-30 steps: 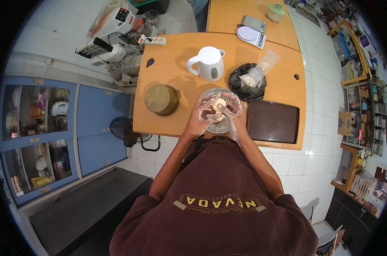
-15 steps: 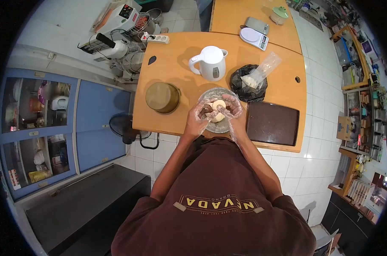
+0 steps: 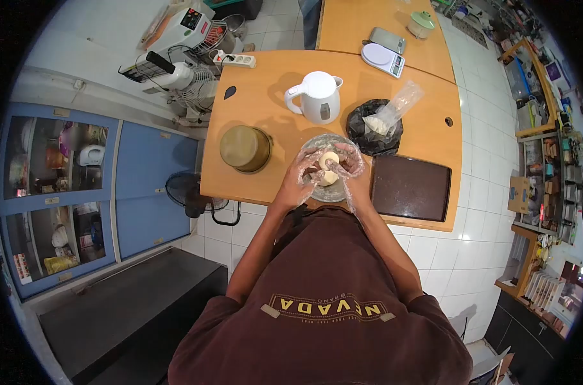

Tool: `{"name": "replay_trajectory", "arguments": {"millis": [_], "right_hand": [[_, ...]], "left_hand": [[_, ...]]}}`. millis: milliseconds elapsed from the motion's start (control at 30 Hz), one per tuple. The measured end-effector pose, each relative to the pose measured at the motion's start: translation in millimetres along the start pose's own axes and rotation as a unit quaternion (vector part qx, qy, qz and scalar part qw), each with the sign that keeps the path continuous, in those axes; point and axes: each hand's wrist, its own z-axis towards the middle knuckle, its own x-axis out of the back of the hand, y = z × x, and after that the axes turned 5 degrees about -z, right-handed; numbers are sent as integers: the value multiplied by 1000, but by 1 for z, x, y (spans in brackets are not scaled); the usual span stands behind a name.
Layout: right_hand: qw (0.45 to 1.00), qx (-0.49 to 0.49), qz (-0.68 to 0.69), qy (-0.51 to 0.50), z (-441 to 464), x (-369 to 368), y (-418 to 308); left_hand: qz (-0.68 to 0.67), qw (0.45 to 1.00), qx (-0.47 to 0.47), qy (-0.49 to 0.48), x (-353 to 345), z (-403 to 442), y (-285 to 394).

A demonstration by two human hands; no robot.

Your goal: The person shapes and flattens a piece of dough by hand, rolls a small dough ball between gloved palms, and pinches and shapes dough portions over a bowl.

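A small pale ball of dough (image 3: 329, 158) is held between my two hands over a round bowl (image 3: 330, 194) at the table's front edge. My left hand (image 3: 304, 173), dusted with flour, curls its fingers around the ball's left side. From the right, my right hand (image 3: 350, 165), also floury, grips it with the thumb pressed against its face. More pale dough (image 3: 329, 178) shows just below, inside the bowl. The hands hide much of the bowl's rim and sides.
A dark baking tray (image 3: 411, 188) lies right of the bowl. Behind it sits a black plastic bag (image 3: 374, 142) with a clear bag of white stuff. A white electric kettle (image 3: 321, 106) stands behind the bowl, a brownish round container (image 3: 245, 149) to the left, a kitchen scale (image 3: 382, 59) further back.
The fingers and thumbs have shifted slightly around the dough ball, which stays over the bowl. The surrounding objects have not moved on the table.
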Motion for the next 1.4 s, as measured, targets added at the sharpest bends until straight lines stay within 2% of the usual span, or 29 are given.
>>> {"name": "replay_trajectory", "arguments": {"millis": [167,267,367,467,567,667,867,967,1067,1267,1367,1400], "right_hand": [[1000,-20,10,14,-1,1,-5],[999,2,-36,17,0,2,-2],[997,13,-73,16,1,5,-4],[999,2,-54,7,2,6,-8],[1000,-15,-2,25,0,2,-8],[998,-19,31,41,0,-3,-6],[1000,-16,-4,-1,3,5,-5],[1000,-22,-4,-10,3,7,-7],[999,-5,28,31,1,0,-6],[999,-7,11,32,2,1,-5],[1000,-2,-8,10,3,5,-5],[1000,-7,-7,9,2,5,-5]], "left_hand": [[-77,995,63,20,-12,2,-2],[-83,996,25,27,-11,5,-2],[-111,991,62,32,-12,9,15],[-112,991,66,32,-6,8,4],[-96,994,27,54,-9,10,6],[-73,997,27,25,-10,9,6],[-50,997,46,22,-3,10,14],[-108,994,27,5,6,10,1],[-73,997,19,-6,5,11,0],[-108,992,45,35,-10,12,7],[-172,981,87,13,-4,10,4],[-155,984,89,7,-1,10,6]]}}
